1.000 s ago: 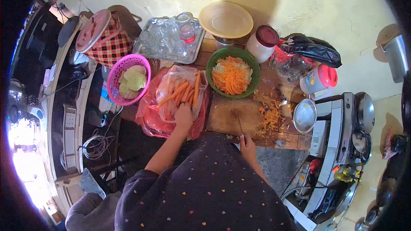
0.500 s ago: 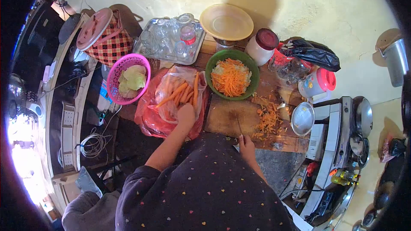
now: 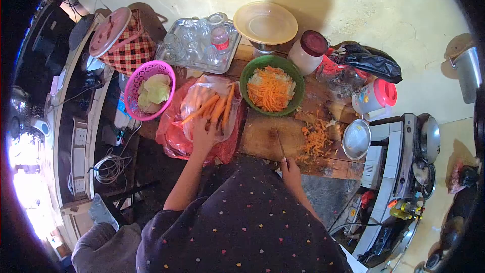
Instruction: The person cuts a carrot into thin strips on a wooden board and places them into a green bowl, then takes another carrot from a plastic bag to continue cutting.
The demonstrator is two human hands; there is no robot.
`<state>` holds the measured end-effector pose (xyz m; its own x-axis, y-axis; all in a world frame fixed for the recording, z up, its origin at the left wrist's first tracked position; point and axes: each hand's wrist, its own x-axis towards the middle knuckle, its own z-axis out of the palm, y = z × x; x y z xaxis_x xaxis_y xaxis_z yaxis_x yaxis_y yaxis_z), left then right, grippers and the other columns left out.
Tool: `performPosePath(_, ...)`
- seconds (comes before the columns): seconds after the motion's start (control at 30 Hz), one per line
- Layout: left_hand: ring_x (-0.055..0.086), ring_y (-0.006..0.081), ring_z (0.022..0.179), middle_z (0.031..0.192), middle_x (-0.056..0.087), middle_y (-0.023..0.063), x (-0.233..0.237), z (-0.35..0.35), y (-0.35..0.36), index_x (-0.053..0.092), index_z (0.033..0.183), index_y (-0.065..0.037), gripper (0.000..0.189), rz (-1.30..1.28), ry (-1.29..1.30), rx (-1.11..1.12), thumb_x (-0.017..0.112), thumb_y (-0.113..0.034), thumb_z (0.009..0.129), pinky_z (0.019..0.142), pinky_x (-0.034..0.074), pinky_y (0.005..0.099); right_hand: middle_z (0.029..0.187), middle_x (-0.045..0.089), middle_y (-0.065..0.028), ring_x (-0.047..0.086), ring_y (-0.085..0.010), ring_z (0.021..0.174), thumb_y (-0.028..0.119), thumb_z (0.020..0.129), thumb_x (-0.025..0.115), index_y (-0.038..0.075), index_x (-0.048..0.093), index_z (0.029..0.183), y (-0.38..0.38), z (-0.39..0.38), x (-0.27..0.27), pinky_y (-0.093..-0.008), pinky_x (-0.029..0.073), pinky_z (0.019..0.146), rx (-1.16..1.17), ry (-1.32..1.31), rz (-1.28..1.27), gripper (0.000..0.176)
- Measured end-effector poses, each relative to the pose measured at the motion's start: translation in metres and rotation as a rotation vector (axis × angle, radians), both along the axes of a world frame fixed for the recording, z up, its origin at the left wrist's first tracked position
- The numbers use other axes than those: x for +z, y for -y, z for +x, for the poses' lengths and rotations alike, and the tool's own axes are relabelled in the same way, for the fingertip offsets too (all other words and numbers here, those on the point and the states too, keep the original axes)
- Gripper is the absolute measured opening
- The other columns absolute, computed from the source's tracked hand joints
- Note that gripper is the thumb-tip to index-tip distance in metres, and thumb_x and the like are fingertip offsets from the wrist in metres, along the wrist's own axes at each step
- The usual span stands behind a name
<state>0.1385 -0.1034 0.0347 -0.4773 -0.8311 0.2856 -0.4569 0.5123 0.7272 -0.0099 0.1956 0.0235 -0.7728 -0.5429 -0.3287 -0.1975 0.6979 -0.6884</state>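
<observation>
Over the plastic bag [image 3: 174, 139], my left hand [image 3: 203, 134] touches the near ends of several whole carrots [image 3: 218, 108], its fingers somewhat apart. My right hand [image 3: 289, 167] is wrapped round the handle of a knife [image 3: 280, 142], whose blade lies over the wooden cutting board [image 3: 257, 134]. Beyond the board, a green bowl [image 3: 245, 96] holds shredded carrot [image 3: 272, 91] on top of something pale. Orange scraps [image 3: 317, 139] are scattered right of the board.
A pink basket [image 3: 129, 93] with pale green leaves stands at the left. Behind are a metal tray [image 3: 222, 66] of glasses, a yellowish dish [image 3: 265, 23] and a lidded jar [image 3: 308, 53]. At the right are a metal bowl [image 3: 356, 140] and a stove [image 3: 405, 156].
My left hand has moved left over the bag, and its fingers are spread more than before. My right hand stays in place with the knife.
</observation>
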Motion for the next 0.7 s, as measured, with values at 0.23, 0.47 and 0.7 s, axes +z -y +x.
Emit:
performPosePath(0.23,0.057,0.0255,0.076,0.081,0.057,0.0129,0.044,-0.044,-0.059,0.059,0.094,-0.002,0.027,0.114,0.101,-0.334,0.062,-0.025,0.079,0.068,0.045,0.0360,0.083,0.058,-0.0270,0.055,-0.0457,0.080,0.035,0.090,0.041,0.002,0.047,0.100,0.006,0.002,0.019,-0.0490,0.042,0.065,-0.145,-0.019,-0.105,0.035)
performPosePath(0.47,0.056,0.0273,0.085,0.090,0.057,0.0115,-0.016,-0.110,-0.099,0.057,0.099,-0.007,0.027,-0.107,0.247,-0.725,0.059,-0.023,0.078,0.070,0.047,0.0382,0.086,0.057,-0.0284,0.053,-0.0476,0.082,0.036,0.092,0.035,0.003,0.045,0.100,-0.008,-0.002,0.022,-0.0508,0.041,0.066,-0.267,-0.039,-0.028,0.035)
performPosePath(0.7,0.052,0.0293,0.091,0.098,0.054,0.0105,-0.028,-0.127,-0.120,0.057,0.105,-0.010,0.030,-0.260,0.263,-0.895,0.057,-0.016,0.076,0.074,0.046,0.0388,0.081,0.057,-0.0279,0.053,-0.0480,0.079,0.039,0.092,0.035,0.004,0.046,0.099,-0.021,0.003,0.015,-0.0534,0.040,0.064,-0.191,-0.030,0.141,0.037)
